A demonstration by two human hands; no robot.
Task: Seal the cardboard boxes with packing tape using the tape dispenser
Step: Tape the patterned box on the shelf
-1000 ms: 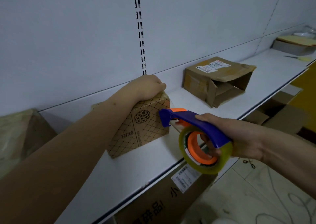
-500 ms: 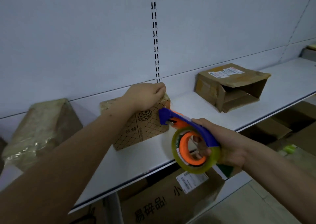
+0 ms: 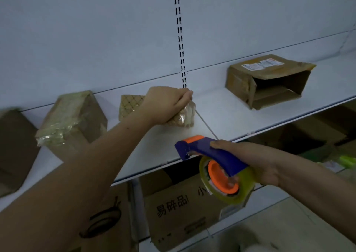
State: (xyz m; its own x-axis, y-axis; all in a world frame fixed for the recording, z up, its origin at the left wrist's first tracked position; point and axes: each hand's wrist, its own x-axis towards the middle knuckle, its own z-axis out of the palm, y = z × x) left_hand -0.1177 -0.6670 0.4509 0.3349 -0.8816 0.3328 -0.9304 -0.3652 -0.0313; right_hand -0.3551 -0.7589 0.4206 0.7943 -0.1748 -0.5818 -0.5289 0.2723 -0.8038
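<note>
White shelving fills the view, dim light, a slotted upright (image 3: 180, 39) running up the back panel.

Nearest me: right hand (image 3: 256, 163) wrapped round the blue handle of the dispenser (image 3: 213, 155), thumb along the top. Tape roll (image 3: 227, 182) hangs below on its orange hub, out past the shelf (image 3: 221, 117) edge, touching no box. I see no tape strand running to any box.

Under the shelf: a printed carton (image 3: 179, 209), marked fragile.

Mid-shelf: left hand (image 3: 165, 103) presses down on the small box (image 3: 181, 117), fingers curled over its far top edge. Diamond print, glossy tape wrinkled over its right end. I judge it light and somewhat soft; thin card, so a hard press may crush a corner. Taped faces look slick. Best held as now, palm on top, fingers hooked over an edge.

Left of it: a wrapped box (image 3: 73, 120), tape crumpled over its near end. A plain box (image 3: 13, 147) at the far left, blurred.

Further right, well apart: an open box (image 3: 269, 80) on its side, flaps loose, label on top. Looks stiffer but worn. I would grip a side wall and fold the flaps shut before taping.
</note>
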